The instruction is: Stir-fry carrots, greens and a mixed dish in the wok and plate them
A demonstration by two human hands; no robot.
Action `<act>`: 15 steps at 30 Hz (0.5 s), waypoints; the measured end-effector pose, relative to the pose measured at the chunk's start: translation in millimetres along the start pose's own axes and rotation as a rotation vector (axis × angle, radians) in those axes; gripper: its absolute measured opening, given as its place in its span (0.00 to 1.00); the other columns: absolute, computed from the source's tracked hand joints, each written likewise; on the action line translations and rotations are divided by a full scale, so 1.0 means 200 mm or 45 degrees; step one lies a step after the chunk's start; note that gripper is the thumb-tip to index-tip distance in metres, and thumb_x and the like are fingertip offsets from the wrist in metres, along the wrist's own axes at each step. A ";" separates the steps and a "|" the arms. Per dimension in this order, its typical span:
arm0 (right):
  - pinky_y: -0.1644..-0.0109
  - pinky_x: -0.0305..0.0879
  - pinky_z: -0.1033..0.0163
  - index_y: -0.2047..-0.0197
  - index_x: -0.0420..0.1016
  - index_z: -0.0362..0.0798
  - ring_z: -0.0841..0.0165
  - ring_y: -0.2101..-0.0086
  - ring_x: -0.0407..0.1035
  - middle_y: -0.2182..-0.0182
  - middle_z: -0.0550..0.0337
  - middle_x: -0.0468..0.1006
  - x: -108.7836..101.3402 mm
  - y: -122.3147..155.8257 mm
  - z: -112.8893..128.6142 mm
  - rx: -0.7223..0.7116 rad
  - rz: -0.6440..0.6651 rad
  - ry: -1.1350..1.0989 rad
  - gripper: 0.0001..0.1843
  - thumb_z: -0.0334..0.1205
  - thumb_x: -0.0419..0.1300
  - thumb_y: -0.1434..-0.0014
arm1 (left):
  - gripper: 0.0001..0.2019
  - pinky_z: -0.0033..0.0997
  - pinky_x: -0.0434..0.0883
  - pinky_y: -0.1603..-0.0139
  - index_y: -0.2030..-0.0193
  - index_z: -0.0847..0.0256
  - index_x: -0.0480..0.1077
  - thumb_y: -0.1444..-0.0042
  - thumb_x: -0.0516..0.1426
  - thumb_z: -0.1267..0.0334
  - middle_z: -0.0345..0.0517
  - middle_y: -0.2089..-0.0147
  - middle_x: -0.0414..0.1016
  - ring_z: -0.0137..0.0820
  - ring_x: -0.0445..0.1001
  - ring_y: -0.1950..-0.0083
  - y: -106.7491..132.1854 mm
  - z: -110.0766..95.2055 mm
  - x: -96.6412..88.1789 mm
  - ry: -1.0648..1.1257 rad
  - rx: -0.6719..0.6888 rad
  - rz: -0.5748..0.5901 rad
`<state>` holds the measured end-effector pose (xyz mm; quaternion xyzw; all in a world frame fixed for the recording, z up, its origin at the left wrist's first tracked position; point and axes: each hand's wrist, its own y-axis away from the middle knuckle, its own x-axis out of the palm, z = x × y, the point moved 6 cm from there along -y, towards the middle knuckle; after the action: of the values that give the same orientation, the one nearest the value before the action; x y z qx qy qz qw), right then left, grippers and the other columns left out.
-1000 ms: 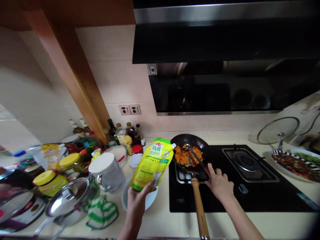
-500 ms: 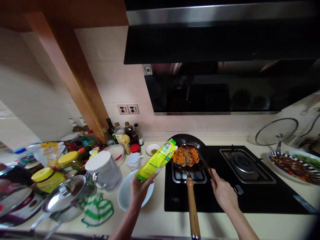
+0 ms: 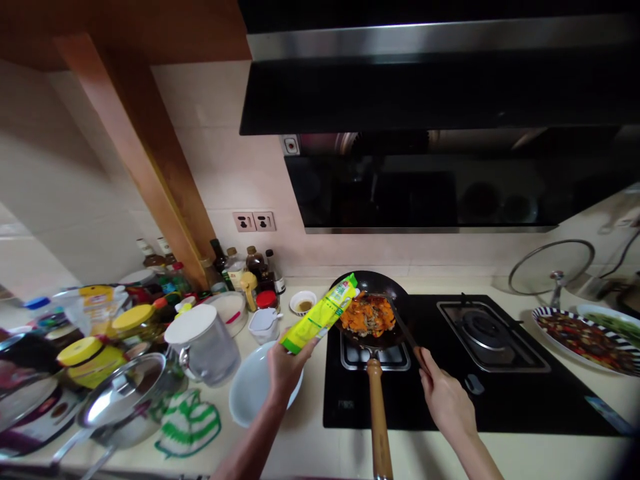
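My left hand (image 3: 287, 367) is closed around the lower end of a yellow-green seasoning packet (image 3: 320, 315). The packet slants up to the right, its top end over the left side of a black wok (image 3: 377, 279). In the wok lies a heap of orange and brown chopped food (image 3: 369, 316). My right hand (image 3: 447, 393) grips a spatula (image 3: 407, 333), whose far end is at the right side of the food. The wok's wooden handle (image 3: 379, 420) points toward me, held by neither hand.
Below my left forearm stands a pale bowl (image 3: 245, 387). Jars, bottles, a lidded pot (image 3: 127, 393), a white-lidded pitcher (image 3: 207, 350) and a striped cloth (image 3: 187, 427) crowd the left. A second burner (image 3: 487, 330) and a striped plate of food (image 3: 575, 337) are right.
The packet's top end has moved slightly right, farther over the wok. The spatula's end has shifted a little, and the food looks darker and wetter at its upper edge. The view has moved slightly.
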<state>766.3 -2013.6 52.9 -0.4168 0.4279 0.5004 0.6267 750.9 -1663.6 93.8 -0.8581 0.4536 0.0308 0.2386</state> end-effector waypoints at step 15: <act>0.65 0.67 0.58 0.34 0.56 0.52 0.60 0.65 0.75 0.59 0.51 0.78 0.02 -0.01 0.05 0.006 0.061 0.104 0.26 0.41 0.39 0.33 | 0.18 0.26 0.68 0.76 0.68 0.66 0.74 0.56 0.63 0.50 0.44 0.76 0.77 0.32 0.73 0.76 0.02 0.12 0.03 -0.090 -0.034 -0.002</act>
<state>770.7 -2004.4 51.9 -0.4249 0.4643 0.4969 0.5975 756.0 -1660.0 70.1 -0.8600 0.4437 0.0668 0.2431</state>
